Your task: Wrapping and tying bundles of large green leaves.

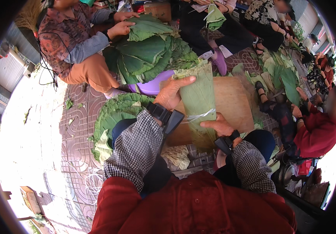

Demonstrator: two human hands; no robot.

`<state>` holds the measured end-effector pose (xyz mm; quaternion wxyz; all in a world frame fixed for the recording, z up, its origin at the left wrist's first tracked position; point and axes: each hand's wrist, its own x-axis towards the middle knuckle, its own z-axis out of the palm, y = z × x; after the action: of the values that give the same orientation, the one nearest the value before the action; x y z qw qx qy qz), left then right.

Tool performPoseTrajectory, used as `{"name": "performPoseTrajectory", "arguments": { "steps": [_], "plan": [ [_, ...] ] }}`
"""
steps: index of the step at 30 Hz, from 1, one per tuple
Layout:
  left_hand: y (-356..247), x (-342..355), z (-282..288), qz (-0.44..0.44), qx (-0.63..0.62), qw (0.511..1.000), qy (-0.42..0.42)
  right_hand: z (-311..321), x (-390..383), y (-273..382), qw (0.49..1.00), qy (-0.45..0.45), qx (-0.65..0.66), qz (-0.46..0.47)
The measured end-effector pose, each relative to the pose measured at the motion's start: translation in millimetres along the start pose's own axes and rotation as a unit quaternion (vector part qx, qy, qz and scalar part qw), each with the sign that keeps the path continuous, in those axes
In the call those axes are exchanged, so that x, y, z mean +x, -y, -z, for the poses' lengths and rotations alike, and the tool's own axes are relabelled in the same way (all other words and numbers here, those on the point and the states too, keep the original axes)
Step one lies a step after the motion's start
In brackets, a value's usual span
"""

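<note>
The floor (pixel 83 113) is paving of reddish-brown tiles, patterned with straight and curved lines. Hard sunlight bleaches a broad stretch on its left almost white, while the middle lies in shade. Along the floor's left edge stand grey ribbed panels (pixel 10 65). A wooden box-like piece (pixel 29 199) sits near its near left corner. Beyond its far right corner, a pale wall (pixel 310 17) shows in bright daylight.
</note>
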<state>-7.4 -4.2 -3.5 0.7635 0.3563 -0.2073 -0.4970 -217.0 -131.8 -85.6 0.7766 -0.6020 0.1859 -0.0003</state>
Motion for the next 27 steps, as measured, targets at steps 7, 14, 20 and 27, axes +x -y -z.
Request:
{"name": "performPoseTrajectory", "arguments": {
  "steps": [7, 14, 20, 27],
  "plan": [
    [7, 4, -10, -0.036, -0.012, 0.998, -0.059, 3, 2, -4, 1.000, 0.014, -0.005, 0.014],
    [7, 1, -14, -0.031, -0.021, 0.998, -0.058, 0, 2, 0, 1.000, 0.016, 0.003, 0.017],
    [17, -4, -24, -0.003, -0.018, 0.999, -0.041, 2, -1, 2, 1.000, 0.017, 0.025, 0.007],
    [-4, -2, -4, -0.032, -0.050, 0.995, -0.081, -6, -6, 16, 0.999, 0.042, 0.016, -0.022]
  ]
}}
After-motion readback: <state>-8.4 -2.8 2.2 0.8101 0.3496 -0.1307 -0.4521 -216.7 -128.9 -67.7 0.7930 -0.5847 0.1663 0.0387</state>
